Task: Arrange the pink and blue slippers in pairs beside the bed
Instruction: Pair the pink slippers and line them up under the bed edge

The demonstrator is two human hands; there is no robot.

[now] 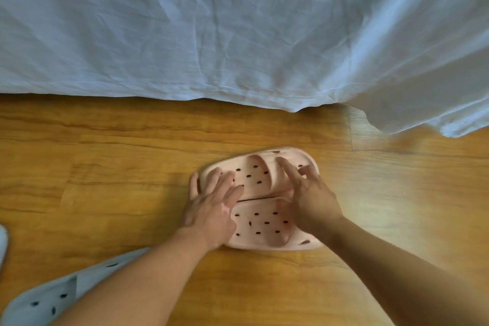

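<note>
Two pink slippers with dark holes lie side by side on the wooden floor, long edges touching: the far pink slipper (255,173) and the near pink slipper (267,227). My left hand (211,206) rests flat on their left ends, fingers spread, thumb at the far slipper's edge. My right hand (309,193) presses on their right parts, fingers apart over the far slipper's strap. A blue slipper (50,296) lies at the lower left, partly hidden under my left forearm.
The bed's pale blue sheet (211,34) hangs down across the top, its hem meeting the floor just beyond the pink slippers. A fold of sheet (436,103) drapes lower at the right. A white object (2,243) shows at the left edge.
</note>
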